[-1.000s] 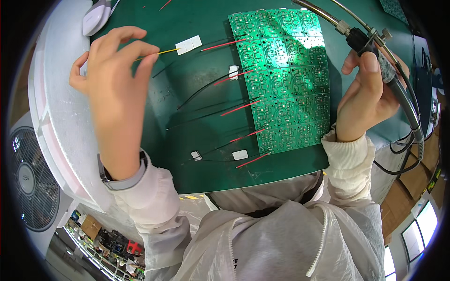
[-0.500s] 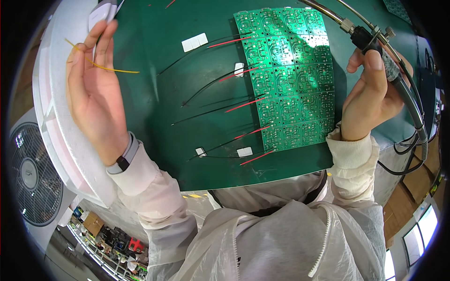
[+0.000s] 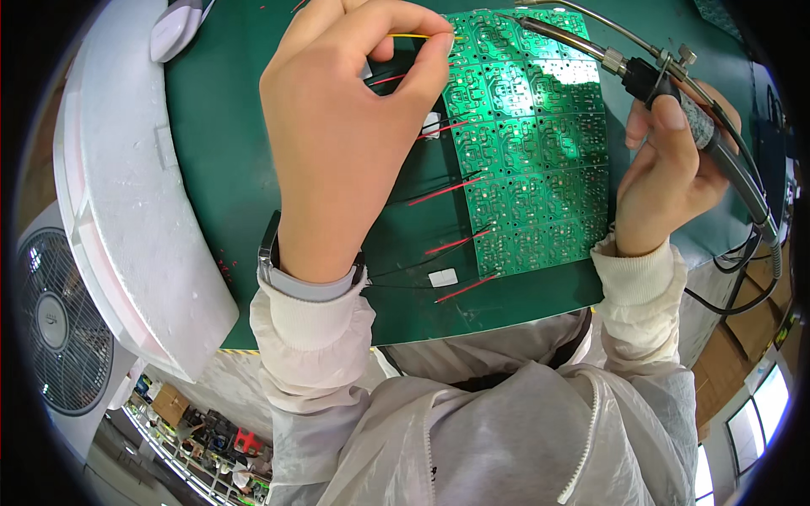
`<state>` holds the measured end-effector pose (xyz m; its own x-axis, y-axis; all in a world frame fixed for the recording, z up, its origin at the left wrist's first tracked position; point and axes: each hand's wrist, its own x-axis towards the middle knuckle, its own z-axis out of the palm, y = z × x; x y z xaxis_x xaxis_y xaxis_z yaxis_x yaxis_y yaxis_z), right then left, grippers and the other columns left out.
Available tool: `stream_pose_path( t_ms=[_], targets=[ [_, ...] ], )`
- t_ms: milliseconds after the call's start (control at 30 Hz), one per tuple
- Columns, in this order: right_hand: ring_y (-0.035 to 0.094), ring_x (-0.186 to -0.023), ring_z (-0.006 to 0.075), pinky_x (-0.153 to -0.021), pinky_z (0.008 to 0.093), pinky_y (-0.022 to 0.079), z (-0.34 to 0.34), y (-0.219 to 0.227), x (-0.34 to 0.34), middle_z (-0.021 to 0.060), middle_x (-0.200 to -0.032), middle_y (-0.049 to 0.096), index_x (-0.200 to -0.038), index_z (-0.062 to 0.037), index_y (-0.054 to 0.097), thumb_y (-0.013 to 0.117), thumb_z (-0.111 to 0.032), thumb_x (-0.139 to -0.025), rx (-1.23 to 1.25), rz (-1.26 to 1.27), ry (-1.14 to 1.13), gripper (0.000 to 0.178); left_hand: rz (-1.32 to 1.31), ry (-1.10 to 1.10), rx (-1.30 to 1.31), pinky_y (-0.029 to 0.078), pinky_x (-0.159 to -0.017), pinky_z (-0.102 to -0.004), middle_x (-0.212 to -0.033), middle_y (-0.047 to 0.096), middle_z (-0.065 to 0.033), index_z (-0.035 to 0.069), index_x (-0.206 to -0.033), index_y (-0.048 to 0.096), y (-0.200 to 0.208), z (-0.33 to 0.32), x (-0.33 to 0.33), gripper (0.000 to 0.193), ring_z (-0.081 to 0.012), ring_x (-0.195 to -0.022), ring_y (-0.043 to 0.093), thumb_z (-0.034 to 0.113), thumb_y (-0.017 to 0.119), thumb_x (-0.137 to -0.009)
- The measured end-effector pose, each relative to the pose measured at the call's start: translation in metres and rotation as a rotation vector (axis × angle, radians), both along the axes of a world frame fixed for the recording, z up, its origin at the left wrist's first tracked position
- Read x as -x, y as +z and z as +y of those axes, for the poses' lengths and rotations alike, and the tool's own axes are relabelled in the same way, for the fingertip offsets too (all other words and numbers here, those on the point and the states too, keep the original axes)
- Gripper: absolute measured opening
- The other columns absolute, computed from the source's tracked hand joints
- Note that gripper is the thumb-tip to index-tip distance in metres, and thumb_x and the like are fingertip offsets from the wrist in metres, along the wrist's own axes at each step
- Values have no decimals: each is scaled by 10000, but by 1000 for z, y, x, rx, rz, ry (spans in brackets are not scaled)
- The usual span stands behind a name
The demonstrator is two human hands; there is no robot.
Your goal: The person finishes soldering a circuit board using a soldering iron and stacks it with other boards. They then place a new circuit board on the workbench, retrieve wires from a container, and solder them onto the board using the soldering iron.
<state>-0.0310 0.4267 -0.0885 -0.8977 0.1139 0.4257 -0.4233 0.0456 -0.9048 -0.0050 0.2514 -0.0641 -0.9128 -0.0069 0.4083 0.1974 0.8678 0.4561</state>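
My left hand (image 3: 346, 126) pinches a yellow wire (image 3: 409, 35) between thumb and forefinger. The wire's end reaches the upper left corner of a green circuit board panel (image 3: 540, 143), divided into several small boards. In my right hand (image 3: 675, 160) is a soldering iron (image 3: 658, 80) with a thin metal feed tube (image 3: 591, 15) clamped alongside. Its tip hovers over or touches the panel's top edge; I cannot tell which. Red wires (image 3: 447, 191) and black wires stick out from the panel's left side, partly hidden behind my left hand and wrist.
A white foam block (image 3: 126, 169) lines the table's left edge, with a white rounded device (image 3: 175, 32) on it. Small white pieces (image 3: 442, 277) lie on the green table mat (image 3: 405, 316). The iron's cable (image 3: 764, 236) hangs at right. A fan (image 3: 63, 320) stands at left.
My left hand has swung right from the foam block to the panel, bringing the yellow wire to its upper left corner. The iron's tip has come into view over the panel's top edge.
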Motion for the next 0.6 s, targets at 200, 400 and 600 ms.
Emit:
stream_pose_path(
  t_ms=[200, 400, 600],
  targets=[
    [418, -469, 120, -432, 211, 315, 1, -3, -1, 97, -610, 500, -853, 49, 495, 547, -37, -721, 5, -36, 23, 166, 51, -14, -313, 329, -541, -188, -673, 512, 9, 46, -735, 607, -24, 0, -1, 76, -69, -595, 422, 24, 637, -669],
    [406, -453, 111, -422, 212, 319, -1, -5, -3, 83, -580, 484, -831, 48, 496, 537, -30, -734, 98, -58, 53, 131, 66, -37, -273, 340, -551, -188, -704, 554, -4, 33, -737, 599, -23, 3, 0, 69, -63, -606, 487, 19, 627, -676],
    [407, -438, 109, -418, 207, 325, -1, -6, -4, 76, -560, 474, -829, 48, 498, 539, -37, -740, 110, -91, 75, 131, 75, -33, -280, 331, -537, -189, -688, 549, 2, 42, -732, 600, -20, 6, 2, 65, -60, -606, 483, 22, 621, -675]
  ],
)
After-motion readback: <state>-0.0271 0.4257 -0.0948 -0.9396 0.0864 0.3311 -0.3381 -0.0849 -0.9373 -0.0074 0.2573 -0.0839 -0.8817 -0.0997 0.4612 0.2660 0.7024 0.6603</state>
